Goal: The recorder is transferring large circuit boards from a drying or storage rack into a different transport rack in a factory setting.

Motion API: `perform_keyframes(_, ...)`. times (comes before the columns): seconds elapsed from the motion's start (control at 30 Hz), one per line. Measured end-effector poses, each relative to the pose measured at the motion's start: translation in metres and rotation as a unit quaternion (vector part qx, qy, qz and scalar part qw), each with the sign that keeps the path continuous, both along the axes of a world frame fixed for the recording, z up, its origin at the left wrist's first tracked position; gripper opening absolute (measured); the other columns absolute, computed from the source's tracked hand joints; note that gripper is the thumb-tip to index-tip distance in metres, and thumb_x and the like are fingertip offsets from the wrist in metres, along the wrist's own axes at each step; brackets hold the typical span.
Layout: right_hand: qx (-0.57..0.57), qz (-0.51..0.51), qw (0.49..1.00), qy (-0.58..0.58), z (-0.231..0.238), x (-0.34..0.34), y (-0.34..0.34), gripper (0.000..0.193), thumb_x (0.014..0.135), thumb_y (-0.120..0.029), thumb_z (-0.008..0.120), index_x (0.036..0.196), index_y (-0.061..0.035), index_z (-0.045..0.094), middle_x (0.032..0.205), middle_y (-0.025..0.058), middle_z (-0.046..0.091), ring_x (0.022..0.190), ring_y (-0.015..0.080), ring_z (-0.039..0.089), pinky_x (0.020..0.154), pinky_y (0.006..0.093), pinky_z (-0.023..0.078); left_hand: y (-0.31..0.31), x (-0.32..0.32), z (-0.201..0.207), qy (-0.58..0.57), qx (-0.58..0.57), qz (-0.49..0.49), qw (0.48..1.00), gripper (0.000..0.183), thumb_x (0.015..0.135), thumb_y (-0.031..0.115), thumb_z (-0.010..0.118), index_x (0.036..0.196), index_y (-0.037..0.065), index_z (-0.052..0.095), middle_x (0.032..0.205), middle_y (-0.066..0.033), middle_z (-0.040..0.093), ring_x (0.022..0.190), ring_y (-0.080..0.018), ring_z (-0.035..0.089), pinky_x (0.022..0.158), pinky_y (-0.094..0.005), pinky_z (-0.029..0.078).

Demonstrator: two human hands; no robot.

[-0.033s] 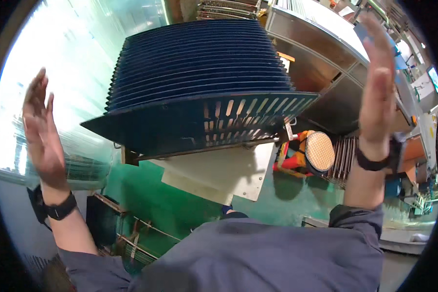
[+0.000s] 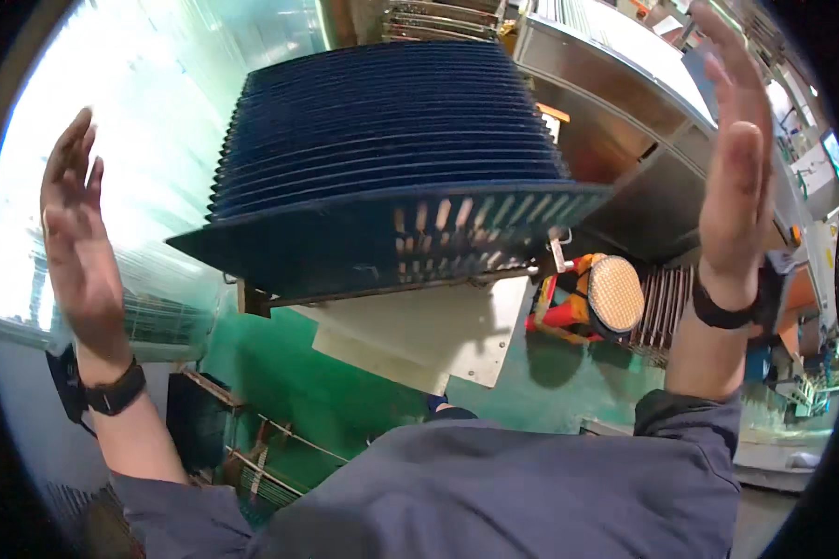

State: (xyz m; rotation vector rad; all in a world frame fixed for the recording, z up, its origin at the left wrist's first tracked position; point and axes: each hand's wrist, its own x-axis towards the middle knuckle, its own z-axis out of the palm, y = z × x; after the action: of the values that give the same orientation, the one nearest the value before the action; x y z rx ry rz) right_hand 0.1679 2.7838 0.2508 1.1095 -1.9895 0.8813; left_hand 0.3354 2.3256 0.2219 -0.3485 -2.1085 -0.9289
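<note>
My left hand (image 2: pixel 82 252) is raised at the left with its fingers stretched out and nothing in them. At the right my right hand (image 2: pixel 738 186) is up too, fingers extended, holding nothing. Between them, apart from both, stands a row of dark blue flat panels (image 2: pixel 382 121), packed close together on edge. The nearest panel (image 2: pixel 298 244) faces me, with rows of bright slots or reflections on its right half. Under it a metal bar (image 2: pixel 382 289) runs across the front of the stand.
A round stool with a woven tan seat (image 2: pixel 615 293) and red-orange legs stands right of the panels. Behind it is a steel cabinet (image 2: pixel 583 140). Translucent sheeting (image 2: pixel 158 177) hangs at the left. A pale board (image 2: pixel 419 340) lies below the panels, over a green floor (image 2: pixel 280 363).
My right hand has shifted slightly to the right and outward. The panels appear a little further right in the picture. Both hands stay raised and spread apart.
</note>
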Motion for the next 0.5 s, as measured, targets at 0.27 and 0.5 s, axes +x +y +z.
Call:
perform_keyframes(0.27,0.212,0.124,0.968,0.051,-0.084,0.051,-0.035,0.05,0.088,-0.034,0.064,0.125,-0.0008,0.058,0.125,0.0189,0.058,0.117,0.0376,0.055,0.098,0.048,0.045,0.007,-0.009,-0.027,-0.111,0.005,0.069,0.991,0.046,0.104,0.033,0.039,0.135,0.002,0.051,0.141,-0.013,0.049,0.134,-0.0234,0.041,0.113,-0.037,0.026)
perform_keyframes(0.5,0.245,-0.062,0.968,-0.006,-0.098,0.05,-0.089,0.072,0.08,-0.033,0.07,0.141,-0.0068,0.045,0.148,0.0176,0.041,0.141,0.038,0.031,0.115,0.0523,0.021,-0.017,-0.025,-0.034,-0.131,0.015,0.09,0.987,0.044,0.103,0.032,0.043,0.132,0.001,0.053,0.134,-0.0125,0.054,0.128,-0.0228,0.046,0.11,-0.0345,0.031)
